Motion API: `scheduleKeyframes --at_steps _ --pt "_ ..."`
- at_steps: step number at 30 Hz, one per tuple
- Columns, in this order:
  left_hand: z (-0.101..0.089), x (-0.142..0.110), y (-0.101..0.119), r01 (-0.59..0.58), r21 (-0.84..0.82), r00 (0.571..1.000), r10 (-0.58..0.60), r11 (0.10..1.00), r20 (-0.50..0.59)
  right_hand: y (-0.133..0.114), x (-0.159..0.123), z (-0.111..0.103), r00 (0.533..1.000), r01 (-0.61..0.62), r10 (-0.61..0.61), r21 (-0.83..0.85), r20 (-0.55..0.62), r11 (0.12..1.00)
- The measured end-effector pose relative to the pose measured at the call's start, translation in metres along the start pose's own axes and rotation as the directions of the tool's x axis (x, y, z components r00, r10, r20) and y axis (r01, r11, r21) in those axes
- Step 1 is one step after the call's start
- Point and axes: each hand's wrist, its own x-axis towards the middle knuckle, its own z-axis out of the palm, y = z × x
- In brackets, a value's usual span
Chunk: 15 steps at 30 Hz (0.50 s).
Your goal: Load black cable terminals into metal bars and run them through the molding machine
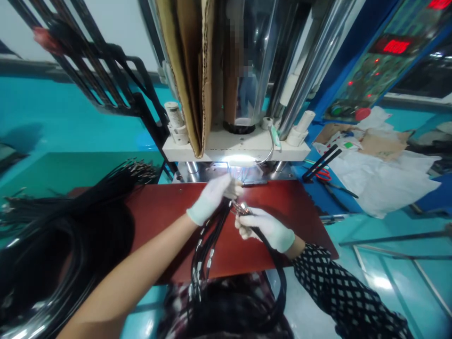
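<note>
My right hand (264, 228), in a white glove, is wrapped round a bundle of black cables (278, 268) whose bare metal ends (242, 207) stick out toward the left. The bundle loops down over my lap. Close beside it, my left hand (221, 193), also gloved, has its fingers bent and closed. Black cables with white tags (208, 245) run up from my lap to just under those fingers; the exact grip is partly hidden. Both hands are over a reddish-brown board (158, 245), in front of the lit gap of a press (235, 153).
Coiled black cables (106, 230) lie on the left. Folded cardboard (197, 94) leans on the press plate. To the right are red-handled scissors (323, 174), crumpled white plastic (374, 174) and a control panel (370, 70) with red displays. A black rack (106, 84) stands behind left.
</note>
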Motion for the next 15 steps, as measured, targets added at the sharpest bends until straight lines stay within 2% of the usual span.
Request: scheduleKeyframes --at_steps 1,2,3,4,5,9,12,15 --pt "-0.010 0.005 -0.004 -0.014 0.265 0.992 0.047 0.964 -0.118 0.001 0.000 -0.002 1.000 0.006 -0.005 0.046 -0.005 0.999" --pt "-0.020 0.011 -0.009 0.012 0.543 0.975 0.110 0.840 -0.191 0.003 0.001 -0.004 1.000 0.010 -0.009 0.094 -0.008 0.996" --pt "-0.028 0.017 -0.015 0.047 0.737 0.968 0.150 0.674 -0.199 0.004 0.002 -0.006 1.000 0.012 -0.011 0.138 -0.007 0.990" --pt "-0.033 0.023 -0.021 0.056 0.843 0.972 0.162 0.534 -0.168 0.004 0.003 -0.007 1.000 0.007 -0.007 0.175 -0.001 0.985" --pt "-0.035 0.029 -0.026 0.039 0.894 0.982 0.149 0.446 -0.117 0.004 0.003 -0.007 1.000 -0.007 0.004 0.201 0.012 0.980" --pt "-0.026 0.042 -0.038 -0.084 0.921 0.995 0.089 0.379 0.054 0.001 0.005 -0.003 0.997 -0.068 0.062 0.154 0.040 0.986" --pt "-0.023 0.033 -0.036 -0.088 0.935 0.996 0.058 0.345 0.072 -0.002 0.002 -0.002 0.993 -0.110 0.107 0.080 0.040 0.991" --pt "-0.028 0.012 -0.031 -0.038 0.947 0.999 0.027 0.319 0.031 -0.002 0.001 -0.005 0.986 -0.147 0.138 0.112 0.092 0.983"
